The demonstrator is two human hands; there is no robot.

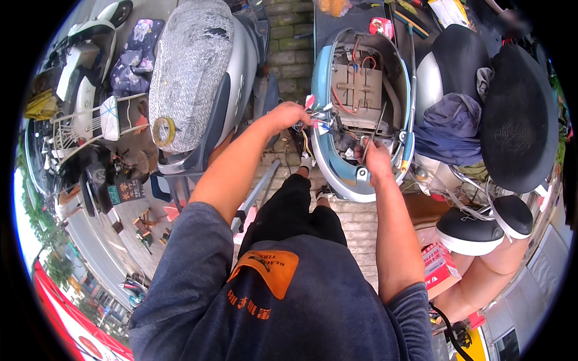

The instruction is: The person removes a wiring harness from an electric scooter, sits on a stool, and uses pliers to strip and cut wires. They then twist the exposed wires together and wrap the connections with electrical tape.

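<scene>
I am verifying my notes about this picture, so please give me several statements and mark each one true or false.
1. The left hand holds wires. True.
2. The right hand is empty. False: it grips a thin tool.
3. The blue scooter body is open on top. True.
4. The tape roll lies on the ground. False: it rests on a patterned seat.
5. The red-and-white box is at the picture's left. False: right.
</scene>
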